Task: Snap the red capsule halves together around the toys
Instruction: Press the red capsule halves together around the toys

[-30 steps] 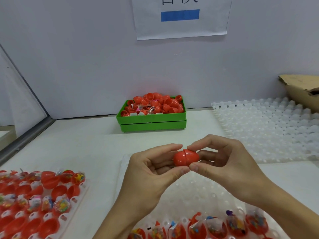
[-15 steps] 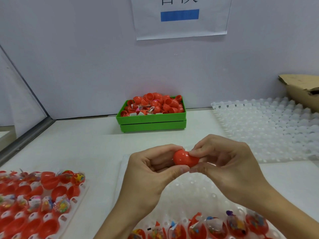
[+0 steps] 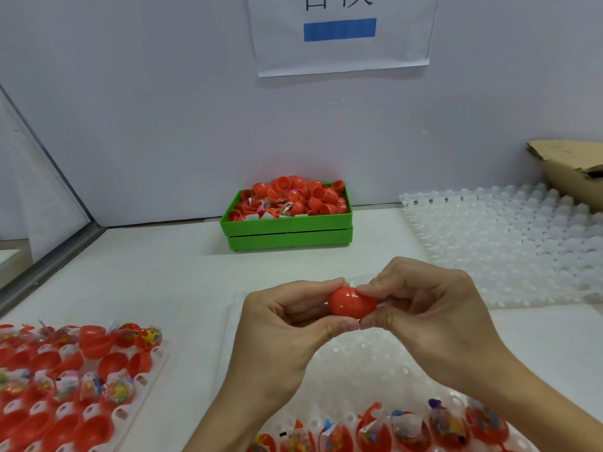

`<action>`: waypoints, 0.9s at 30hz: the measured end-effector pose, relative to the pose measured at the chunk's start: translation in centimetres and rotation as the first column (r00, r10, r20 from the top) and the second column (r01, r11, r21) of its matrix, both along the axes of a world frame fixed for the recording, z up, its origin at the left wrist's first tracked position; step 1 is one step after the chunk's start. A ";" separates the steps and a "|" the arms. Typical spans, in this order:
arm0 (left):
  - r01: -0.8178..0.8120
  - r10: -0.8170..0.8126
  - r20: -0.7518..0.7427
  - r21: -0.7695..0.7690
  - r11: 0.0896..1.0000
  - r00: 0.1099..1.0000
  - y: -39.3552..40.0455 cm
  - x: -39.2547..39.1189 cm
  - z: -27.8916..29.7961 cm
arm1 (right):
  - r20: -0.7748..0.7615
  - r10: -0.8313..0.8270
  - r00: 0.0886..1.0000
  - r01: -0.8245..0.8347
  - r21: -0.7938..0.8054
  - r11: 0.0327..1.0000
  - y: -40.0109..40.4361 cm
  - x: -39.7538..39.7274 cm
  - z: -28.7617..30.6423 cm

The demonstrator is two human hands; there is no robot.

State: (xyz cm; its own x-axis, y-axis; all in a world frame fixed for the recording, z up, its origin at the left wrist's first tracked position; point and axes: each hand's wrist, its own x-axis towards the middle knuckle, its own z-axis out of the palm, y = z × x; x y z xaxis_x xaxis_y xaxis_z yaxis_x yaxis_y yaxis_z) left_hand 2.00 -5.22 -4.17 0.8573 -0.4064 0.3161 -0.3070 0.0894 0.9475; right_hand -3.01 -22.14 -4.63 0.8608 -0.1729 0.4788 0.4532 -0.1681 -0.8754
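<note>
Along the table's near edge, toy-filled red halves (image 3: 408,432) in a clear tray (image 3: 359,363). Above it, red capsule (image 3: 351,302) pinched closed between left hand (image 3: 287,327) and right hand (image 3: 427,318). By the far edge, green bin (image 3: 287,223) heaped with red halves.

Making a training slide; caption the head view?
Both hands, left hand and right hand, pinch a red capsule above a clear tray.
</note>
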 end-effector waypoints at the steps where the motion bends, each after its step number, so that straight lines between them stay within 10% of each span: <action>1: -0.006 0.006 0.003 0.005 1.000 1.000 0.0 0.0 0.0 | -0.005 -0.002 1.000 0.002 0.000 1.000 0.0 0.0 0.0; 27: 0.014 -0.030 0.140 0.117 0.993 0.990 0.5 0.0 0.1 | -0.242 0.087 0.966 -0.073 0.070 0.995 -0.3 0.1 1.0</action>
